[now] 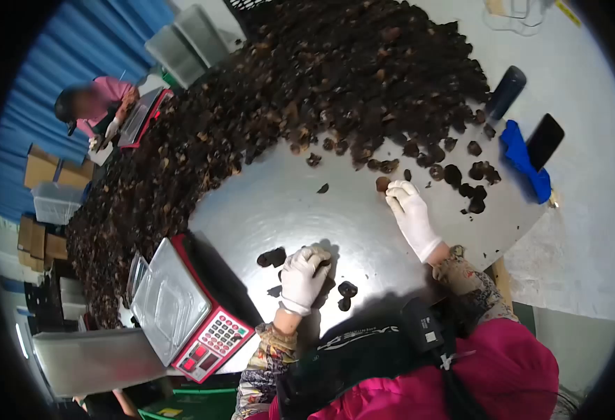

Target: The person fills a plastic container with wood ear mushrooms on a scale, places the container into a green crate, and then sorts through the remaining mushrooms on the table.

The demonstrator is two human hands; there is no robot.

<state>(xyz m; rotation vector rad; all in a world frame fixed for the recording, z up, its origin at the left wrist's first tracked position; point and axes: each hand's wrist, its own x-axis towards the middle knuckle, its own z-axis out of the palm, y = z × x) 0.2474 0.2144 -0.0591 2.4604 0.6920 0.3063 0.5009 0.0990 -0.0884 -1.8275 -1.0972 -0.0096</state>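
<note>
A large heap of dark brown dried mushrooms (335, 77) covers the far part of the metal table (265, 189). My right hand (411, 218), in a white glove, reaches toward the scattered mushrooms at its edge. Its fingers are pinched at a small round brown mushroom (383, 184). Nearer to me, my left hand (303, 281), also gloved, curls over a dark mushroom (323, 264) that is mostly hidden by the fingers. Beside it lie a few loose dark mushrooms (271, 257) on the left and a small pair (347, 295) on the right.
A red scale (213, 343) with a clear plastic tray (171, 301) stands at the left. A dark bottle (507, 92), a phone (545, 142) and a blue cloth (524, 164) lie at the right. Across the heap, a person (104, 105) works by another scale (143, 119).
</note>
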